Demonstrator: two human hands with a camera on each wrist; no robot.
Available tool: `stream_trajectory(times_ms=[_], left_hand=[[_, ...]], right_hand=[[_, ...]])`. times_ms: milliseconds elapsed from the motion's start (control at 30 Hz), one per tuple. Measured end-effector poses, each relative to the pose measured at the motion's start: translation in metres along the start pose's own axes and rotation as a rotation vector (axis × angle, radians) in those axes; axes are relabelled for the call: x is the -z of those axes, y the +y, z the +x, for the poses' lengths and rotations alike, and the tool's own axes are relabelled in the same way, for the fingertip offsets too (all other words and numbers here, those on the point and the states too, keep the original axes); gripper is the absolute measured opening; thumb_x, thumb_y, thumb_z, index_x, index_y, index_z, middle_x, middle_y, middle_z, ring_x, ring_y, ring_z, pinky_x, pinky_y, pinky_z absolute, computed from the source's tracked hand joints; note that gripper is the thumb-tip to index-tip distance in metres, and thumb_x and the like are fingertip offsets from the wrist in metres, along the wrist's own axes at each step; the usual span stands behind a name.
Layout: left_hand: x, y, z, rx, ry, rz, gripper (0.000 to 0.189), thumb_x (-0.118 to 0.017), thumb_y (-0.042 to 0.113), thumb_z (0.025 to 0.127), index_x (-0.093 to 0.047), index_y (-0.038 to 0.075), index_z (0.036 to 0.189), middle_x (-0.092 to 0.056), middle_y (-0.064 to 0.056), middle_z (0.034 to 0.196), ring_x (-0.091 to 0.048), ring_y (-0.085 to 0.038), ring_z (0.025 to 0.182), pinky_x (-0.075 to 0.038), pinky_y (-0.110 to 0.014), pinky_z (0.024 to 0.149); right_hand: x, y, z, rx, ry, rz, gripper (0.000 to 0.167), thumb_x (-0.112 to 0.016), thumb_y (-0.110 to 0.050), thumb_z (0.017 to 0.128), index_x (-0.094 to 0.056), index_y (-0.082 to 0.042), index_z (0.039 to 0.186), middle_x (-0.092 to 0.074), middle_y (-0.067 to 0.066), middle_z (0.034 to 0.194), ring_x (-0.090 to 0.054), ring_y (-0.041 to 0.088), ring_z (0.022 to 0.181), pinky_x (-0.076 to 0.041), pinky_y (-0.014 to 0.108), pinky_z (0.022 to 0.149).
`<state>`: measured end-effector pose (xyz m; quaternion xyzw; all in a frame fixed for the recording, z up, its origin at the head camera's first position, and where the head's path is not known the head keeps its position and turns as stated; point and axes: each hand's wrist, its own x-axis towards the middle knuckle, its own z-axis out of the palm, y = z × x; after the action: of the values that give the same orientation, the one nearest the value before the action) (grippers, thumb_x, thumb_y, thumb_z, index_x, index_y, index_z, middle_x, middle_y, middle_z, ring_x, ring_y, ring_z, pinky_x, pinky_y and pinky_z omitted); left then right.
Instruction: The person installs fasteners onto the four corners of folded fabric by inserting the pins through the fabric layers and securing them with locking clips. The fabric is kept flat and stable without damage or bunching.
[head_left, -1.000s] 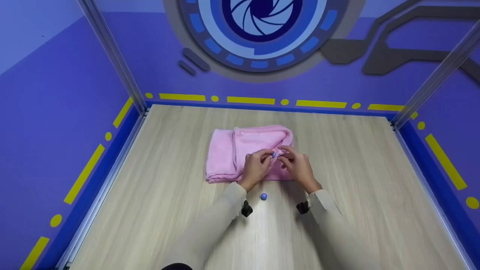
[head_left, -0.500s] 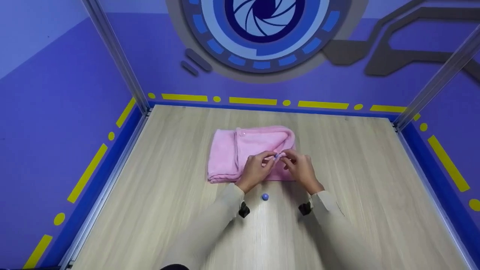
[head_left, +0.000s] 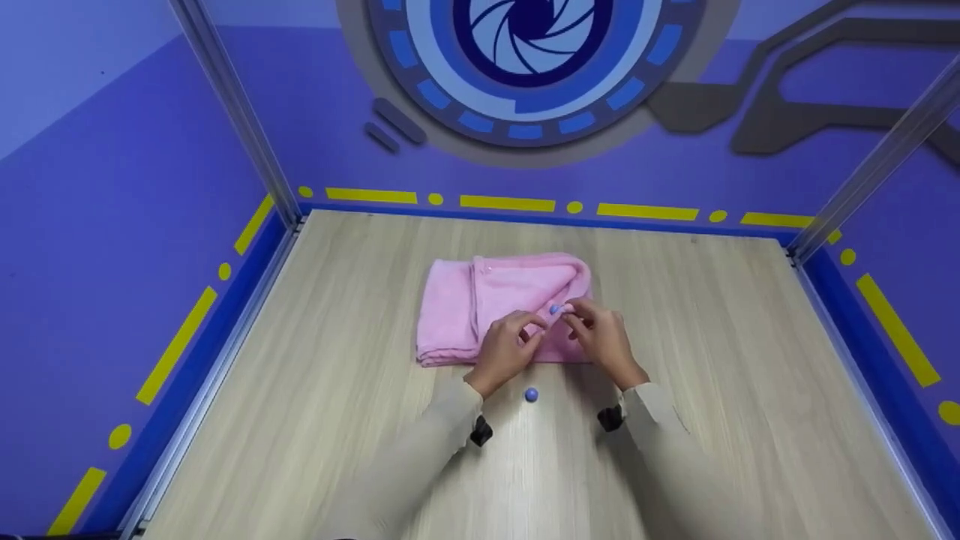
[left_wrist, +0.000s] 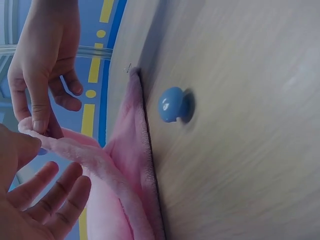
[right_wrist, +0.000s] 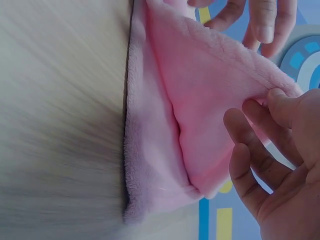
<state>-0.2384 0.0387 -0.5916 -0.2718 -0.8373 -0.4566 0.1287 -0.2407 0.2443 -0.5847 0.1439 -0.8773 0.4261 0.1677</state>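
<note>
The folded pink plush cloth (head_left: pixel 506 289) looks soft and matt, its thick edge fuzzy with short pile. At about half past five from it, the small rounded blue piece (head_left: pixel 531 394) resembles hard plastic, smooth and glossy with a bright highlight. The pale wood-grain tabletop (head_left: pixel 345 315) appears smooth, with a faint sheen. The slim silver-grey post (head_left: pixel 241 112) at ten o'clock looks like satin metal; the beige cloth sleeves (head_left: pixel 427 435) at seven and four o'clock are matt.

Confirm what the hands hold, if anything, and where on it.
Right hand pinches the pink cloth by its raised edge. Left hand holds nothing.
</note>
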Motion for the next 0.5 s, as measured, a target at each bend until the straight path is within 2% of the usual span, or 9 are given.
stream_trajectory(times_ms=[67,200,300,433,500], left_hand=[[-0.001,0.001,-0.002,-0.020,-0.003,0.007,0.011,-0.073,0.008,0.093,-0.076,0.006,0.103,-0.074,-0.004,0.109,-0.065,-0.009,0.073,-0.058,-0.030,0.071],[-0.003,0.004,-0.005,-0.041,-0.018,-0.012,0.015,-0.072,0.009,0.094,-0.077,0.002,0.107,-0.070,-0.013,0.124,-0.069,-0.013,0.077,-0.060,-0.032,0.074],[-0.006,0.007,-0.004,-0.049,-0.040,-0.003,0.020,-0.071,0.011,0.096,-0.076,0.002,0.113,-0.067,-0.016,0.132,-0.073,-0.019,0.099,-0.059,-0.031,0.089],[-0.009,0.011,-0.003,-0.065,-0.091,0.015,0.029,-0.068,0.013,0.097,-0.072,0.002,0.124,-0.064,-0.015,0.139,-0.059,-0.023,0.131,-0.045,-0.031,0.111],[-0.009,0.012,-0.002,-0.059,-0.117,0.031,0.033,-0.067,0.014,0.099,-0.070,0.002,0.129,-0.063,-0.013,0.140,-0.056,-0.022,0.134,-0.042,-0.031,0.114]], right_hand=[[0.000,0.000,0.000,-0.007,0.001,0.001,0.012,-0.071,-0.007,0.097,-0.075,-0.009,0.108,-0.079,0.009,0.093,-0.072,0.017,0.061,-0.059,0.028,0.059],[0.000,-0.001,0.000,0.002,0.013,-0.002,0.011,-0.071,-0.006,0.096,-0.075,-0.009,0.106,-0.079,0.010,0.092,-0.072,0.019,0.061,-0.060,0.030,0.058],[-0.001,0.000,0.001,0.027,0.027,-0.003,0.010,-0.072,-0.006,0.096,-0.074,-0.008,0.105,-0.078,0.009,0.089,-0.072,0.020,0.060,-0.059,0.028,0.057],[-0.003,0.000,0.002,0.051,0.036,0.007,0.011,-0.073,-0.006,0.095,-0.074,-0.006,0.105,-0.078,0.010,0.088,-0.071,0.021,0.059,-0.057,0.025,0.055],[-0.003,0.000,0.002,0.050,0.032,0.013,0.011,-0.073,-0.006,0.095,-0.074,-0.005,0.106,-0.078,0.010,0.089,-0.071,0.020,0.059,-0.057,0.024,0.055]])
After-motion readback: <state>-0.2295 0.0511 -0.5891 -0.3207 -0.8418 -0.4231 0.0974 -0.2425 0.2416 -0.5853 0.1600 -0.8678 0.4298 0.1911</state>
